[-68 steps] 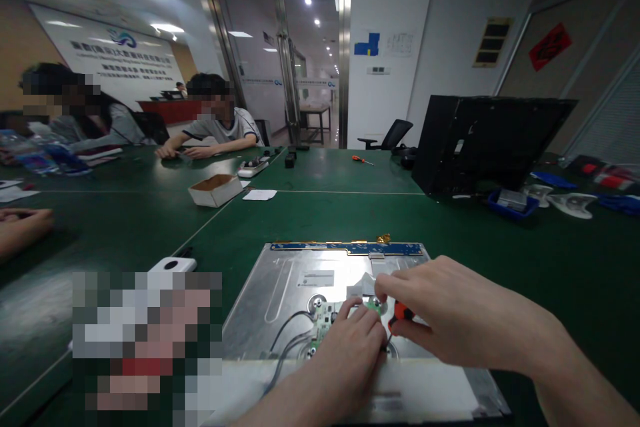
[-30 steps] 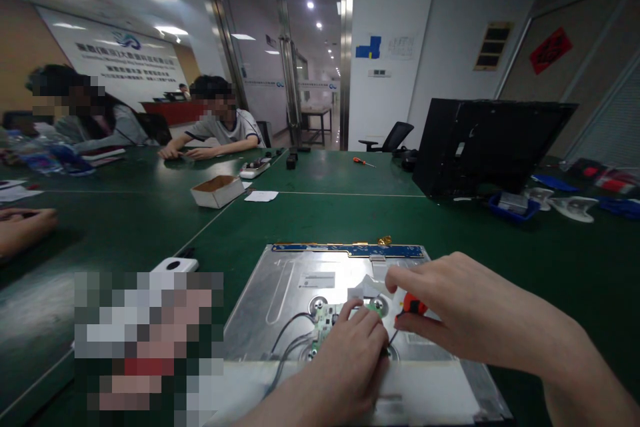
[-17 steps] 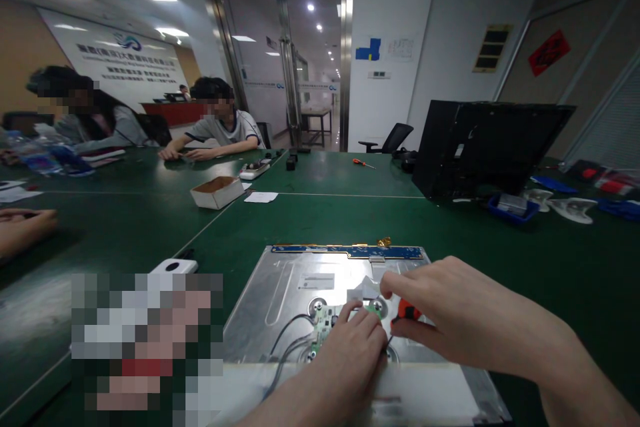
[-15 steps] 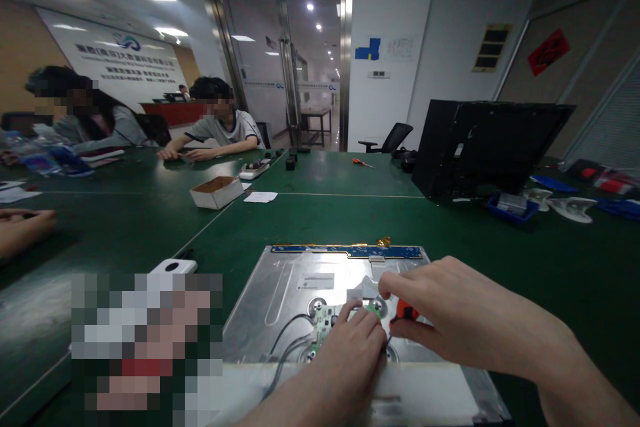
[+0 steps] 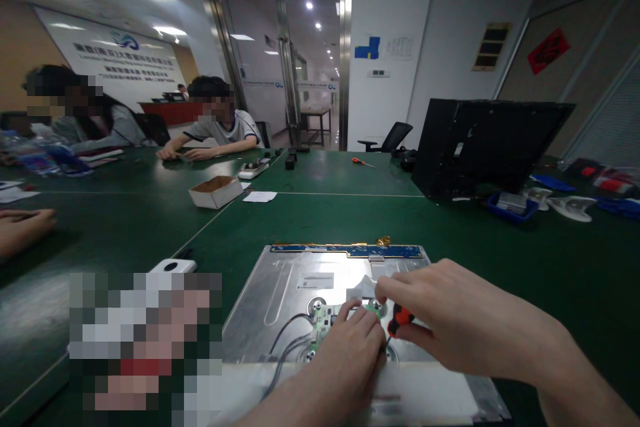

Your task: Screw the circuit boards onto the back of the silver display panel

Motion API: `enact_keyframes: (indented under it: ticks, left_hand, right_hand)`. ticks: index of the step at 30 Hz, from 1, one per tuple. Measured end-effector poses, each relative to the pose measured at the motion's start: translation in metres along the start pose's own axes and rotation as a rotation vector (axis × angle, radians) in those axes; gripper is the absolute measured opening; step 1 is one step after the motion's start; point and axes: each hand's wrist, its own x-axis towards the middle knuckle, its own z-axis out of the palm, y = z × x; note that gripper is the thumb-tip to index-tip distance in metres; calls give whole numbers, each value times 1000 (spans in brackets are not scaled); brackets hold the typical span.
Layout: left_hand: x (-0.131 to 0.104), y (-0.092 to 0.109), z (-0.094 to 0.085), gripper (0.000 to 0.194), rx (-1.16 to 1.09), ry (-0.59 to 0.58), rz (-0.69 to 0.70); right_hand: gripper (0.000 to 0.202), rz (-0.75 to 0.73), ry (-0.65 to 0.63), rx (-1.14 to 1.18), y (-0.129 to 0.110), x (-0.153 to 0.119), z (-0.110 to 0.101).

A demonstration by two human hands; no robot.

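A flat metal-backed display panel [image 5: 285, 280] lies before me on the table, with a blue circuit strip [image 5: 325, 251] along its far edge. On its middle sits a small green circuit board [image 5: 324, 321] with cables [image 5: 283, 340] leading off its left side. My left hand [image 5: 350, 347] rests over this board, fingers bent and slightly apart, tips partly hidden. Closed around the red-and-black handle of a screwdriver [image 5: 400, 320] is my right hand [image 5: 440, 313]. The screwdriver's shaft points down beside the left fingers, and its tip is hidden. A whitish flap [image 5: 363, 288] stands up behind the board.
A white power strip [image 5: 173, 267] lies left of the panel, beside a blurred-out patch. Further off are an open box [image 5: 215, 192], another screwdriver [image 5: 363, 162], a black monitor [image 5: 490, 147] and a blue tray [image 5: 513, 207]. A person's hand [image 5: 27, 230] is at far left; two people sit beyond.
The screwdriver handle and the right-hand fingertips have shifted slightly to the left. My left hand stays in place on the circuit board.
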Motion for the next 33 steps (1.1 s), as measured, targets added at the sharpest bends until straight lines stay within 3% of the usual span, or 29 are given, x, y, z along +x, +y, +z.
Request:
enact_keyframes:
  ticks: [9, 24, 33]
  left_hand:
    - [-1, 1, -4, 16, -16, 10, 14]
    - [1, 0, -8, 20, -39, -57, 28]
    - [2, 1, -5, 18, -2, -43, 23]
  right_hand:
    - [7, 18, -56, 0, -4, 4, 1]
    - [13, -4, -135, 99, -5, -1, -5]
    - [10, 48, -11, -25, -7, 3, 2]
